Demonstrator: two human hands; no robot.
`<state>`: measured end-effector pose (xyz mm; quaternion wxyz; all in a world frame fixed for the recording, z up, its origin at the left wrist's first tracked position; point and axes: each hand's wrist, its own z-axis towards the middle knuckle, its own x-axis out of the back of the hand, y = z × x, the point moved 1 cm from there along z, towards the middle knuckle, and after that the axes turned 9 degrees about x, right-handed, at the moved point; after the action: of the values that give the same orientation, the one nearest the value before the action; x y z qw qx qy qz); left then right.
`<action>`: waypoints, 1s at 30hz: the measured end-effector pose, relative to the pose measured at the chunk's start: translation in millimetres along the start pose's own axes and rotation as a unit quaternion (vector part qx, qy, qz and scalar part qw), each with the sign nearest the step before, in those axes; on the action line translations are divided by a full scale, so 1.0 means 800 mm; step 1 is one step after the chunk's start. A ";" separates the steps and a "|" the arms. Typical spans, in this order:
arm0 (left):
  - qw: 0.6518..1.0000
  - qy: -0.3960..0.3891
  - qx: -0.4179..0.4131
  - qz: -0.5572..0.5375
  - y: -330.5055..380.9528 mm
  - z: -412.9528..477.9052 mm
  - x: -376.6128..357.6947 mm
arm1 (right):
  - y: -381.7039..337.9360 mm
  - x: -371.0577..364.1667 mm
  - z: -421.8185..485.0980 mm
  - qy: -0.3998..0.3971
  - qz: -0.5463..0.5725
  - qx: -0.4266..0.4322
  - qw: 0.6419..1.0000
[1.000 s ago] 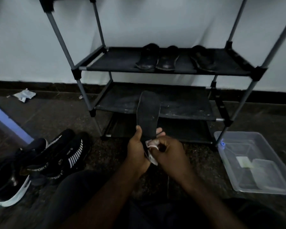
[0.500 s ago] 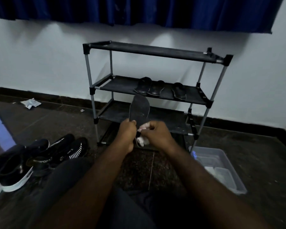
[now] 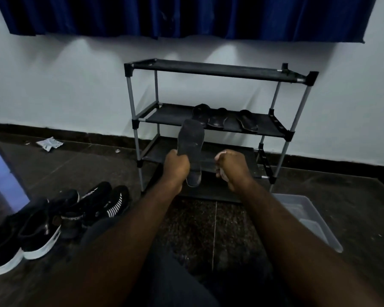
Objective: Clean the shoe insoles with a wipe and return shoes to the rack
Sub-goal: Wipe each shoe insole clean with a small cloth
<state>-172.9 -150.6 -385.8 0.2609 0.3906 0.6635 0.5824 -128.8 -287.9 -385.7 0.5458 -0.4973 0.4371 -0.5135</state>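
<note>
The left hand (image 3: 176,166) is curled round the lower half of a thin, flat, dark grey foam shoe insole (image 3: 191,140), holding it upright in the air in front of the black fabric-and-metal-tube shoe rack (image 3: 208,68). The right hand (image 3: 232,168) sits just beside the insole, not touching it, fisted round a crumpled white wipe (image 3: 219,173).

The insole looks very light and bendy, likely to flex under rubbing, so a grip near the middle with the fingers behind as backing should suit it better than pinching an end.

3 more dark insoles (image 3: 217,119) lie on the middle shelf. 2 pairs of black trainers (image 3: 93,202) stand on the dark stone floor to the left.
</note>
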 end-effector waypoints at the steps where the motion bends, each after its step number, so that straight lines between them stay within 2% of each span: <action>1: 1.000 0.002 -0.003 -0.001 0.004 0.012 0.000 | -0.002 -0.004 0.011 -0.004 0.011 -0.013 1.000; 4: 1.000 0.003 -0.005 -0.018 0.023 0.051 -0.002 | -0.004 -0.013 0.049 -0.004 0.010 -0.022 1.000; 10: 0.999 0.008 -0.039 0.007 0.062 0.130 0.013 | -0.005 -0.047 0.129 0.013 -0.157 0.130 0.979; 13: 0.999 -0.001 -0.030 0.020 0.074 0.173 0.016 | -0.014 -0.076 0.167 -0.006 -0.203 0.152 0.967; 22: 0.999 0.007 -0.009 0.034 0.078 0.233 0.013 | -0.002 -0.141 0.183 -0.031 -0.082 0.074 0.993; 26: 1.000 0.010 -0.023 -0.007 0.052 0.204 0.023 | 0.000 -0.141 0.152 -0.057 -0.031 0.050 0.997; 30: 0.998 0.019 -0.015 -0.050 -0.009 0.150 0.038 | 0.022 -0.124 0.098 -0.092 -0.013 0.005 0.996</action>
<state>-95.3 -57.2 -411.8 0.2830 0.3417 0.6781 0.5860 -58.3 -182.5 -397.1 0.5792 -0.5454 0.3760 -0.4751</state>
